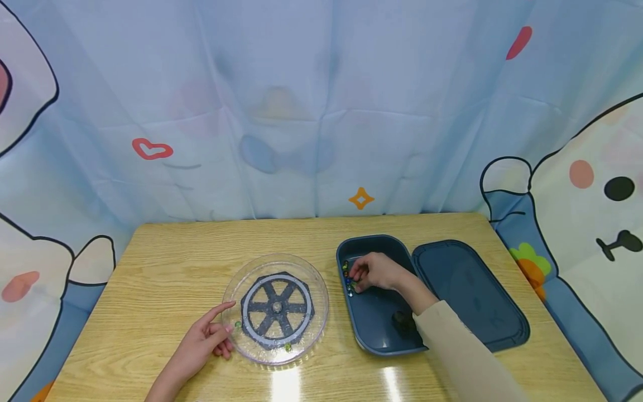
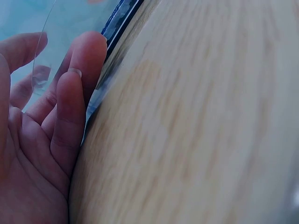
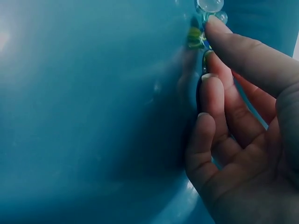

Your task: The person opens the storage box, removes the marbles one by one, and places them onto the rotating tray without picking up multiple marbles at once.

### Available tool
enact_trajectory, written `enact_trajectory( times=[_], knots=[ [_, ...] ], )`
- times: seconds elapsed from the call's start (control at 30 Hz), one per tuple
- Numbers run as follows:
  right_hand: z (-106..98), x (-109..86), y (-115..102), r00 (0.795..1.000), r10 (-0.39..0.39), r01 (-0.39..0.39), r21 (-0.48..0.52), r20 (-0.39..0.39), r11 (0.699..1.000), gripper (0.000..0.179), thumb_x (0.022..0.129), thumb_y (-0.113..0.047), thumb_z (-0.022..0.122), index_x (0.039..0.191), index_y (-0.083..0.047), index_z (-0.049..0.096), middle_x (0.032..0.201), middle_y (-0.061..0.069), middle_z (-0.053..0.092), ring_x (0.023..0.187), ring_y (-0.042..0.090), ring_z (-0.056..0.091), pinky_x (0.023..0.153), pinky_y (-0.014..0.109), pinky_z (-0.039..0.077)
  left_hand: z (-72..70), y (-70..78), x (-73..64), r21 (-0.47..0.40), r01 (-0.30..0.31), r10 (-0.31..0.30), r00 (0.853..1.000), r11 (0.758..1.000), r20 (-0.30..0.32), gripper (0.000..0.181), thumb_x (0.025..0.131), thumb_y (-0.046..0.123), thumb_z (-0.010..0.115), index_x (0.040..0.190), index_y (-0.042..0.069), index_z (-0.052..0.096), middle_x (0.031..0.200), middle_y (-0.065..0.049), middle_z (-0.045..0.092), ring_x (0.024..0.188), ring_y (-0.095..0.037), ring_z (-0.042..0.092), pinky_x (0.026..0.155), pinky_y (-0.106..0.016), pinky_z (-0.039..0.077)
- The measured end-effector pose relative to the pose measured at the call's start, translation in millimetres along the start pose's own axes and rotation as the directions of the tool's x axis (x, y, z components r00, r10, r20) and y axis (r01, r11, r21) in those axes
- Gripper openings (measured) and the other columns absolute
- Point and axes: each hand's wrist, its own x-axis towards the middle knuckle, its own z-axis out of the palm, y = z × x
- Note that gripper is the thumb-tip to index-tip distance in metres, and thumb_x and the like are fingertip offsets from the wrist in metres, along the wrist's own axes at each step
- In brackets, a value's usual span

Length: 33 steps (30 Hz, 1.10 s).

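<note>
In the head view a clear round dish (image 1: 315, 262) with a dark spoked disc (image 1: 277, 306) in its middle stands on the table. My left hand (image 1: 203, 340) is at its left edge, index finger stretched over the rim and thumb beside it; the other fingers bend loosely. Two small greenish marbles (image 1: 288, 347) lie in the dish. My right hand (image 1: 379, 272) reaches into a dark blue box (image 1: 374, 329), at several glass marbles (image 1: 345, 267) along its left wall. Up close, thumb and index fingertips pinch around a yellow-green and blue marble (image 3: 198, 39), beside a clear marble (image 3: 211, 4).
The box's dark blue lid (image 1: 469, 290) lies on the wooden table (image 1: 176, 262) to the right of the box. A dark rounded shape (image 1: 402, 321) shows under my right wrist. A printed curtain (image 1: 301, 111) hangs behind the table's far edge.
</note>
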Motion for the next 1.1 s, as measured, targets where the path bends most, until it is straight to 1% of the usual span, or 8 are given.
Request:
enact_trajectory(
  times=[0.17, 0.37, 0.57, 0.8, 1.0, 1.1],
  knots=[
    [0.6, -0.5, -1.2, 1.000, -0.001, 0.000, -0.040, -0.015, 0.999, 0.019, 0.077, 0.001, 0.083, 0.091, -0.007, 0.072, 0.080, 0.000, 0.065, 0.074, 0.015, 0.061, 0.067, 0.030, 0.054, 0.1, 0.0, 0.1, 0.002, 0.002, -0.002, 1.000, 1.000, -0.005, 0.062, 0.101, 0.017, 0.061, 0.154, 0.006, 0.032, 0.076, -0.019, 0.066, 0.061, -0.023, 0.066, 0.060, -0.037, 0.059],
    [0.1, -1.5, -0.5, 1.000, -0.017, 0.015, -0.075, -0.021, 0.997, 0.016, 0.079, 0.000, 0.082, 0.090, -0.009, 0.073, 0.080, -0.002, 0.065, 0.072, 0.014, 0.061, 0.066, 0.030, 0.053, 0.2, 1.1, 0.0, 0.008, 0.006, -0.006, 1.000, 1.000, -0.007, 0.061, 0.101, 0.017, 0.061, 0.154, 0.006, 0.032, 0.076, -0.019, 0.066, 0.061, -0.023, 0.066, 0.060, -0.037, 0.059],
    [-2.5, -2.7, -1.0, 0.999, -0.033, 0.031, -0.069, -0.019, 0.997, 0.015, 0.079, -0.001, 0.082, 0.089, -0.009, 0.075, 0.079, -0.003, 0.067, 0.071, 0.014, 0.062, 0.065, 0.032, 0.054, -0.1, 2.3, 0.1, 0.000, -0.018, 0.018, 1.000, 1.000, 0.006, 0.060, 0.102, 0.017, 0.059, 0.154, 0.003, 0.032, 0.075, -0.018, 0.066, 0.060, -0.021, 0.066, 0.060, -0.038, 0.060],
    [-6.4, -4.4, -3.3, 0.999, -0.029, 0.028, -0.063, -0.013, 0.998, 0.013, 0.080, -0.004, 0.081, 0.091, -0.009, 0.075, 0.082, -0.003, 0.069, 0.073, 0.014, 0.063, 0.067, 0.032, 0.054, -0.3, 2.2, -0.1, -0.002, -0.023, 0.023, 1.000, 1.000, 0.011, 0.060, 0.102, 0.017, 0.059, 0.154, 0.003, 0.031, 0.076, -0.018, 0.066, 0.061, -0.022, 0.066, 0.060, -0.037, 0.059],
    [-11.4, -7.9, -5.0, 0.999, -0.021, 0.019, -0.047, -0.037, 0.999, 0.011, 0.083, -0.003, 0.079, 0.092, -0.009, 0.075, 0.084, -0.003, 0.069, 0.075, 0.015, 0.064, 0.069, 0.033, 0.055, -0.7, 0.9, 0.1, 0.004, -0.032, 0.032, 0.999, 0.999, 0.010, 0.060, 0.102, 0.016, 0.058, 0.154, 0.003, 0.031, 0.075, -0.019, 0.066, 0.061, -0.021, 0.066, 0.059, -0.037, 0.059],
    [-14.3, -10.6, -8.8, 0.999, -0.030, 0.029, -0.031, -0.044, 0.999, 0.011, 0.085, -0.003, 0.077, 0.095, -0.007, 0.075, 0.085, -0.002, 0.070, 0.076, 0.015, 0.065, 0.070, 0.034, 0.055, -0.8, 0.8, -0.1, 0.002, -0.033, 0.033, 0.999, 0.999, 0.012, 0.059, 0.102, 0.015, 0.058, 0.154, 0.002, 0.031, 0.075, -0.019, 0.066, 0.061, -0.021, 0.066, 0.059, -0.037, 0.059]
  ],
)
